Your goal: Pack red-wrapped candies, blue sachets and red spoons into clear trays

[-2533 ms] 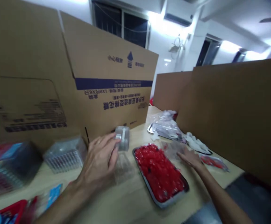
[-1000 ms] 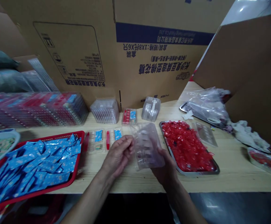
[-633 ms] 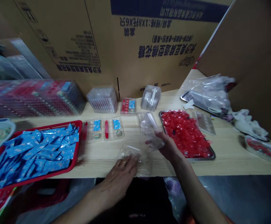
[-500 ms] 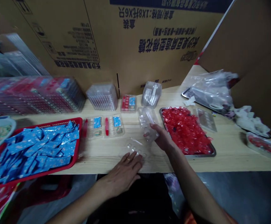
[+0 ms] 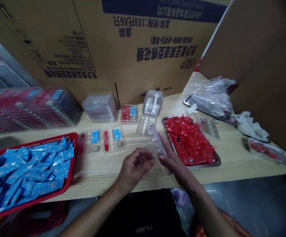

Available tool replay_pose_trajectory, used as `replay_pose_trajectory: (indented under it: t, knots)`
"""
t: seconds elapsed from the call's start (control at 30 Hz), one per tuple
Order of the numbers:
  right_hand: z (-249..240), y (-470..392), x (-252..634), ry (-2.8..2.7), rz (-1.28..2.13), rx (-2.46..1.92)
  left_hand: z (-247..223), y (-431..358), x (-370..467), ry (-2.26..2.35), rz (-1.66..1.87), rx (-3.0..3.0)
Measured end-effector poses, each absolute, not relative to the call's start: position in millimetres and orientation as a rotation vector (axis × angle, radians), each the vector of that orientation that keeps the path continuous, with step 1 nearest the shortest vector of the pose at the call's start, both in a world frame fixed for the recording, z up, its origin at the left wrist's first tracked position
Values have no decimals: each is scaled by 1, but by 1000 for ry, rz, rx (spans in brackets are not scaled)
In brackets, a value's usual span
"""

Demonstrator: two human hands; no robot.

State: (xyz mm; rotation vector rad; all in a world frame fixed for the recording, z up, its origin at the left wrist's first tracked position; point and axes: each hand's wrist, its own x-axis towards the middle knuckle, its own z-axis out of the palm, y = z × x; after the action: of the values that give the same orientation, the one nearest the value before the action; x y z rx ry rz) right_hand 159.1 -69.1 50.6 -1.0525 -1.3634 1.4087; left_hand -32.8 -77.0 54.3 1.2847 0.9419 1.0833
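Observation:
My right hand (image 5: 174, 160) grips a clear plastic tray (image 5: 158, 142), which is tilted up nearly edge-on and blurred. Curled fingers and thumb come close together on my left hand (image 5: 136, 168), beside see-through plastic between the hands; what they pinch, if anything, I cannot make out. Behind the hands stands an open clear clamshell box (image 5: 153, 102). To the left lie two clear trays: one (image 5: 115, 138) carries a red stick-like piece and a blue sachet (image 5: 117, 134), the other (image 5: 93, 141) a blue sachet and a small greenish packet. A metal tray (image 5: 216, 162) of red wrapped pieces (image 5: 187, 141) is right of my right hand.
A red basket (image 5: 72, 164) heaped with blue sachets (image 5: 34, 168) sits left. Stacked clear boxes (image 5: 100, 107), filled packs (image 5: 29, 107) and one filled box (image 5: 129, 113) line the back before a large carton (image 5: 123, 59). Plastic bags (image 5: 212, 95) lie at the right.
My left hand has lifted off the tray on the table and curled its fingers. My right hand has turned its clear plastic upright and brought it nearer the left. The view has shifted.

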Motion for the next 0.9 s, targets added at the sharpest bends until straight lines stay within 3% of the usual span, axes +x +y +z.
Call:
replay_pose_trajectory:
  t: [0.1, 0.2, 0.9]
  knots:
    - [45, -81, 141, -1539, 1347, -1011, 68, -82, -15, 867, 1165, 648]
    - [41, -83, 128, -1546, 1389, -935, 67, -80, -10, 832, 1161, 429]
    - [35, -83, 113, -1296, 1544, -880, 60, -81, -8, 796, 1281, 493]
